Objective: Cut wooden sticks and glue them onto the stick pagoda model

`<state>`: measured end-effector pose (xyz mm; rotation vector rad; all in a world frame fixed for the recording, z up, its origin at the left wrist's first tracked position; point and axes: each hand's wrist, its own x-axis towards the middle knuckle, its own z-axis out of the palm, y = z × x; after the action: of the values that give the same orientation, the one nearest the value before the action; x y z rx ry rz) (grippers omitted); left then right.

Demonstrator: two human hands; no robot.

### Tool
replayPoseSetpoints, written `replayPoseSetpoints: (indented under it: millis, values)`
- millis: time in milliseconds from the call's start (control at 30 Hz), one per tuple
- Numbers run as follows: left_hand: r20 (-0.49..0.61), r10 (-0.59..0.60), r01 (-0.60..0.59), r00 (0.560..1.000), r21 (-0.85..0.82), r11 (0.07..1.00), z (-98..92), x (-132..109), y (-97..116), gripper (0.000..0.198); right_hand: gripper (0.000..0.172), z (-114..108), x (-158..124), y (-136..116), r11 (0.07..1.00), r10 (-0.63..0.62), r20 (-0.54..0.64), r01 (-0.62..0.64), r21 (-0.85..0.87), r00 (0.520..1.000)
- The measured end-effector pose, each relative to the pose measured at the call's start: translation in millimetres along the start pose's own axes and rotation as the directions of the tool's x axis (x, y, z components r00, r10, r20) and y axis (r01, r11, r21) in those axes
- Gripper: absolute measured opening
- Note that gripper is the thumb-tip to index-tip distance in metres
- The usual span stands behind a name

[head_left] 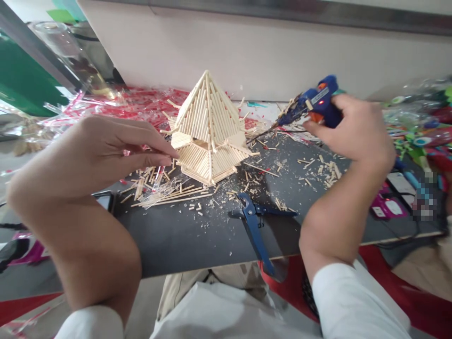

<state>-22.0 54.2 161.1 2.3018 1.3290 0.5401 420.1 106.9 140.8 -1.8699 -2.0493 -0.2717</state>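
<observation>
A pagoda-like model [212, 127] built of pale wooden sticks stands upright on the dark table, with a pointed upper roof and a wider lower tier. At its left edge, the thumb and fingers of my left hand [120, 143] are pinched together on the lower tier; the exact contact is partly hidden. My right hand [356, 125] is wrapped around a blue hot glue gun [326, 101] with an orange trigger and a lit red light. The gun's nozzle points down and left, close to the model's right side.
Blue-handled cutters [254, 221] lie open near the table's front edge. Stick offcuts [332, 174] and longer sticks [176, 195] litter the tabletop. Red and clear plastic wrappers [141, 103] pile up behind. A phone [104, 201] lies by my left forearm; a pink box [386, 205] is right.
</observation>
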Motion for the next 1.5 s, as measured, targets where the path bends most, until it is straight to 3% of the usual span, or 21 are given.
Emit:
replayPoseSetpoints:
  millis: [67,133,200,233,267,300,333,400,500,533,600,667,733,800,1033,1233,1400,1500]
  values:
    - [-0.032,0.12,-0.121,0.992,-0.028,0.992,1.2,0.5,6.1,0.013,0.03,11.6,5.4,9.5,0.998,0.032,0.14,-0.025,-0.05,0.99]
    - [-0.068,0.186,-0.191,0.98,-0.095,0.977,3.6,2.7,10.6,0.011,0.028,30.2,13.5,20.4,0.995,0.051,0.35,-0.018,-0.099,0.935]
    - [-0.074,0.212,-0.222,0.974,-0.164,0.961,6.3,5.9,13.3,0.009,0.028,50.5,22.1,30.6,0.99,0.092,0.575,-0.014,-0.139,0.813]
    - [-0.069,0.215,-0.225,0.974,-0.191,0.955,7.6,7.6,14.1,0.008,0.029,58.5,25.5,34.6,0.99,0.113,0.656,-0.03,-0.137,0.747]
    - [-0.062,0.216,-0.224,0.974,-0.216,0.95,8.9,9.2,14.4,0.009,0.03,63.5,27.8,37.0,0.988,0.14,0.689,-0.056,-0.143,0.711]
    - [-0.051,0.215,-0.221,0.975,-0.238,0.946,10.2,10.6,14.4,0.009,0.031,64.5,28.5,37.2,0.986,0.159,0.687,-0.079,-0.147,0.709]
    - [-0.045,0.207,-0.211,0.977,-0.258,0.943,11.7,11.8,14.1,0.009,0.032,61.1,27.2,34.7,0.985,0.167,0.654,-0.098,-0.141,0.738]
    - [-0.034,0.171,-0.173,0.985,-0.288,0.942,15.2,13.8,13.4,0.011,0.034,41.8,17.7,19.1,0.992,0.123,0.525,-0.089,-0.09,0.842]
    - [-0.031,0.097,-0.102,0.995,-0.344,0.933,21.8,16.7,14.4,0.013,0.026,-1.8,-11.6,-30.6,0.983,-0.085,0.339,0.024,0.181,0.937]
    - [-0.025,0.085,-0.089,0.996,-0.363,0.927,24.1,17.8,15.8,0.013,0.02,-14.5,-23.3,-51.6,0.955,-0.158,0.176,0.105,0.278,0.972]
    - [0.007,0.104,-0.092,0.995,-0.397,0.913,28.2,20.4,19.9,0.012,0.012,-30.4,-44.8,-93.3,0.85,-0.294,-0.047,0.283,0.445,0.955]
    - [0.037,0.186,-0.153,0.982,-0.423,0.893,31.6,23.1,24.2,0.01,0.019,-32.6,-59.7,-126.6,0.698,-0.438,-0.119,0.42,0.579,0.891]
    - [0.054,0.298,-0.247,0.953,-0.432,0.867,34.0,25.6,26.7,0.008,0.026,-25.1,-66.3,-146.5,0.578,-0.547,-0.137,0.492,0.651,0.825]
    - [0.059,0.37,-0.313,0.927,-0.421,0.851,36.1,27.6,26.6,0.009,0.027,-14.3,-66.4,-153.7,0.493,-0.577,-0.153,0.492,0.718,0.802]
    - [0.064,0.309,-0.269,0.949,-0.345,0.899,42.1,28.9,26.0,0.009,0.012,1.9,-58.8,-147.3,0.397,-0.504,-0.068,0.301,0.867,0.861]
    - [0.106,0.29,-0.235,0.951,-0.365,0.901,45.6,29.9,30.0,0.01,0.004,2.5,-57.9,-146.9,0.326,-0.515,-0.006,0.202,0.924,0.857]
    - [0.06,0.34,-0.276,0.939,-0.46,0.844,51.1,33.0,21.1,0.012,0.023,9.9,-57.4,-145.4,0.233,-0.536,0.041,0.102,0.967,0.843]
    - [0.072,0.332,-0.262,0.941,-0.467,0.845,52.6,34.7,17.5,0.007,0.02,13.6,-58.2,-147.5,0.227,-0.52,0.024,0.111,0.967,0.854]
